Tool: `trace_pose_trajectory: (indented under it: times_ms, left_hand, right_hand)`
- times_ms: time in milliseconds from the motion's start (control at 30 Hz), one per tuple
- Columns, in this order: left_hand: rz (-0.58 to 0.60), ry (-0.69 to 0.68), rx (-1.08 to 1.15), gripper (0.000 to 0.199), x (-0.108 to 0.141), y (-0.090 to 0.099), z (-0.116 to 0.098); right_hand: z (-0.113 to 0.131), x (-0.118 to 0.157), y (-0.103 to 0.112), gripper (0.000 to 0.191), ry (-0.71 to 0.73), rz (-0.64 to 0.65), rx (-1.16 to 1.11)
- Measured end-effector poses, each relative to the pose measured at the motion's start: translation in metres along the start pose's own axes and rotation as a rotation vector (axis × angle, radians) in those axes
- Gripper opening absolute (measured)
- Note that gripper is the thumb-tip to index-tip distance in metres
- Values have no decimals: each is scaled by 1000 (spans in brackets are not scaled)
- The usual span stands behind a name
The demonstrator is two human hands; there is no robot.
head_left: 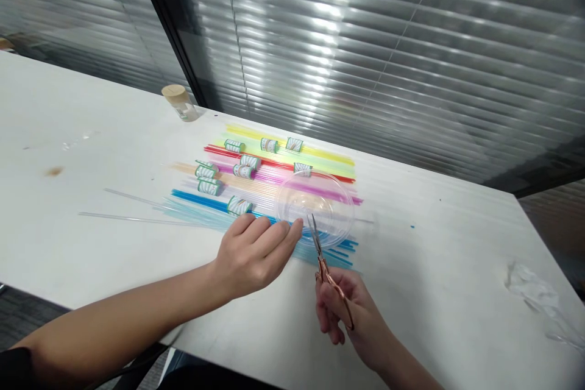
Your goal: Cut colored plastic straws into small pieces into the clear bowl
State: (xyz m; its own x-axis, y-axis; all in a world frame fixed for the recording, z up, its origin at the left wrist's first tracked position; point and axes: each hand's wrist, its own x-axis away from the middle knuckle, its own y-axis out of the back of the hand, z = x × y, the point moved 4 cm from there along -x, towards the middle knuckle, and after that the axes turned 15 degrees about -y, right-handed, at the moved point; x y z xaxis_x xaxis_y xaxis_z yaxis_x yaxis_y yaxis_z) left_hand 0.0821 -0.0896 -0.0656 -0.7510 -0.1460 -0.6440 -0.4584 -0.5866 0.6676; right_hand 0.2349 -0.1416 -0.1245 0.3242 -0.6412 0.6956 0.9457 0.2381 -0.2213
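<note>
My left hand (pixel 260 254) is closed in a pinch at the near rim of a clear round plastic bowl (pixel 350 207); whatever its fingertips hold is too small to make out. My right hand (pixel 350 308) grips a pair of copper-handled scissors (pixel 319 247). Their blades point up and away over the bowl's near side, parted slightly at the tips, just right of my left fingertips. Under and around the bowl lie bundles of thin plastic sticks: yellow (pixel 329 154), red (pixel 278 163), pink (pixel 265 175) and blue (pixel 196 197).
Small printed paper bands (pixel 240 205) wrap or lie on the bundles. Several loose clear sticks (pixel 132 218) stretch left. A jar with a tan lid (pixel 176 94) stands near the blinds (pixel 292 42). Crumpled clear plastic (pixel 532 286) lies at the right of the white table (pixel 457 256).
</note>
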Motion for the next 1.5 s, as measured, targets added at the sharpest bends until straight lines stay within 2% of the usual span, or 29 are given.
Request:
trace_pose_trajectory:
  times_ms: [667,933,1100,1300,1367,1500]
  left_hand:
    - [-13,-13,37,23,-4,-2,-9]
    - [-26,7,40,22,-3,-1,-10]
    - [-10,14,38,21,-2,-2,-9]
    - [-23,23,22,18,-3,0,-4]
    - [-44,8,29,17,-4,2,-5]
    - [-76,-102,116,17,-4,8,-14]
  right_hand:
    - [3,1,1,64,52,-33,46]
    - [1,0,3,63,32,-44,10]
    - [-3,-2,2,65,-51,-85,-38]
    - [-10,-5,6,54,-42,-101,-45]
    - [-8,-2,10,51,18,-159,-65]
    - [2,10,16,45,158,-353,-142]
